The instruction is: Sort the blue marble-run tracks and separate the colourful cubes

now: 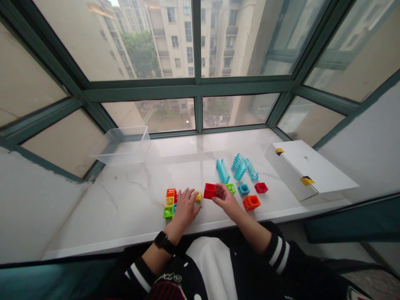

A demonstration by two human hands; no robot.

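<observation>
My right hand [225,199] grips a red cube block [209,191] by its right side, just above the sill. My left hand [186,207] lies with its fingers stretched over a cluster of blocks and hides part of it. In that cluster show an orange block [171,192], a yellow block [169,201] and a green block [168,212], with bits of red and blue beside the fingers. Another yellow block [198,196] sits at the left fingertips. Partly behind my right hand is a lime green block [231,188].
Right of my right hand lie a blue block [243,189], a second red block [261,188] and an orange block [251,203]. Translucent blue track pieces [239,167] rest behind them. A clear plastic bin [125,156] stands back left, a white box [308,171] at right.
</observation>
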